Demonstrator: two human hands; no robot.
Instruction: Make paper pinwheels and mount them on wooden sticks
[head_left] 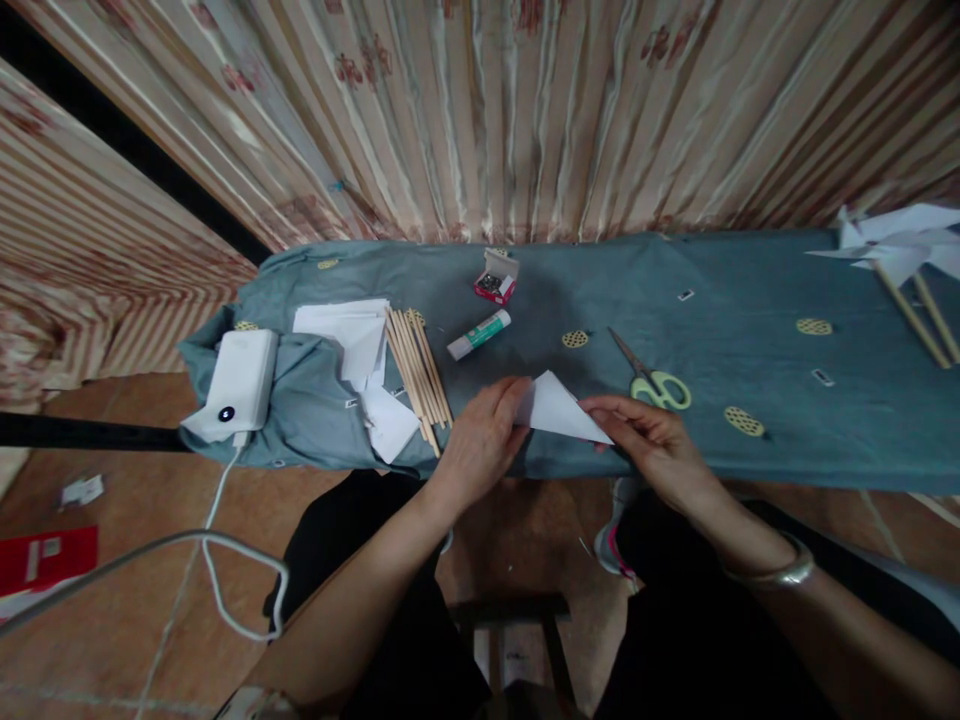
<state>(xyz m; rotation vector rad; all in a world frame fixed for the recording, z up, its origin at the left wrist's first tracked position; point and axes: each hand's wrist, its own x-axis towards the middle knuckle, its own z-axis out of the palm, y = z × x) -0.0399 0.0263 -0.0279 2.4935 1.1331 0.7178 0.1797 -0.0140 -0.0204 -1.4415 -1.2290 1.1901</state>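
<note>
Between my hands is a sheet of white paper (559, 408) folded into a triangle, just above the table's near edge. My left hand (487, 425) grips its left side, thumb below and fingers on top. The right corner is pinched by my right hand (649, 435). Scissors with pale green handles (660, 388) lie just beyond my right hand, blades pointing away. A glue stick (480, 335) rests beyond my left hand. Behind it stands a small open red box (496, 277) of metal pins or tacks. Several wooden sticks (416, 370) lie left of my left hand.
White paper sheets (349, 330) lie left of the sticks. A white power bank (241, 380) with a cable sits at the table's left end. Paper pinwheels (900, 240) on sticks are at the far right. A curtain (517, 120) hangs behind the cloth-covered table (757, 350).
</note>
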